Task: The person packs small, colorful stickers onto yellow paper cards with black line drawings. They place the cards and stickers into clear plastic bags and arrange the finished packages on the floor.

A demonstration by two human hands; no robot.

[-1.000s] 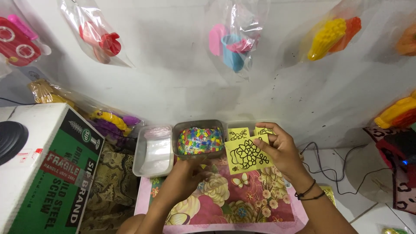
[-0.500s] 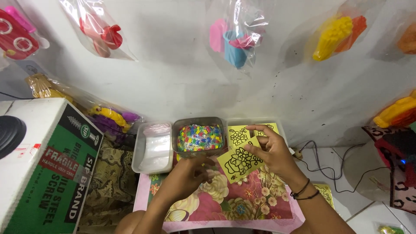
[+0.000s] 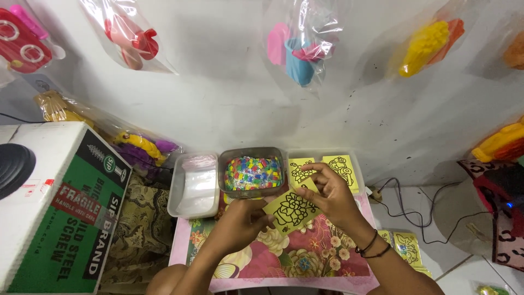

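above the floral table (image 3: 327,262), both hands' fingers (image 3: 319,191) grasping a yellow card (image 3: 292,210), green-and-white box (image 3: 71,218) leftward

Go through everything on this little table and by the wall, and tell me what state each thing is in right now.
Yellow picture card: held between both hands, tilted.
Left hand: grip closed on the card's left edge.
Right hand: grip closed on the card's right side.
Bead container: open, full of mixed coloured beads.
Clear tray: open, holds clear plastic bags.
Card tray: open, yellow cards lying flat inside.
Toy bags: sealed, hanging on the wall.
Cardboard box: closed.
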